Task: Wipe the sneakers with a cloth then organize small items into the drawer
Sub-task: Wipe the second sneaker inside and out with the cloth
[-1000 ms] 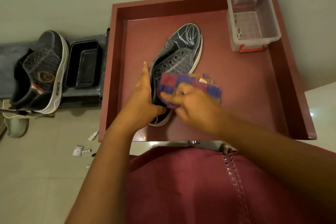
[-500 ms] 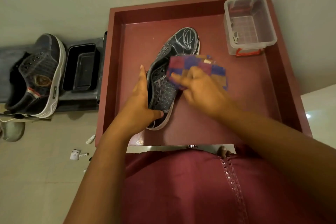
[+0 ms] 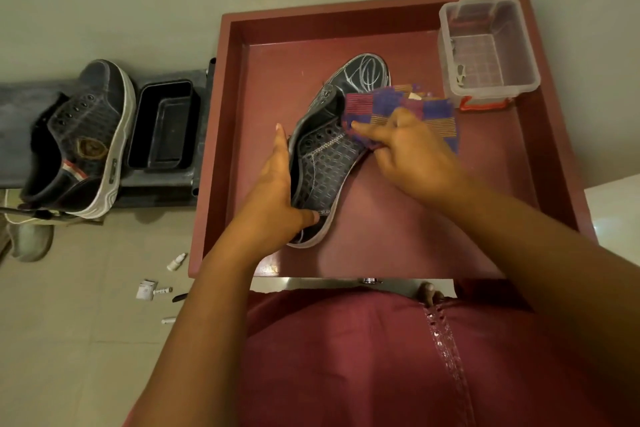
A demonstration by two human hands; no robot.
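So there's a dark sneaker (image 3: pixel 332 149) lying in the open red drawer (image 3: pixel 433 236), toe pointing toward the back wall, tipped a bit onto its side. The left hand (image 3: pixel 277 198) holds it at the heel end, fingers straight up along the far side and the thumb hooked round the heel near the sole. The right hand (image 3: pixel 408 152) grips a checked cloth (image 3: pixel 401 107), purple and red, and presses it against the upper around the lace holes, index finger stretched out over the fabric. Part of the cloth hangs off to the right, above the drawer floor.

Back right corner of the drawer has a clear plastic box (image 3: pixel 488 52) with a red latch, and there's some small thing inside it, too small to make out.

Left of the drawer, the second sneaker (image 3: pixel 83 139) sits on a dark low shelf (image 3: pixel 20 97), white sole facing right, just beside a black tray (image 3: pixel 162 125). On the tiled floor below there's a little bottle (image 3: pixel 176 261) and a few other small bits (image 3: pixel 154 289), can't tell what they are. The person's maroon garment (image 3: pixel 363 357) fills the bottom of the view.
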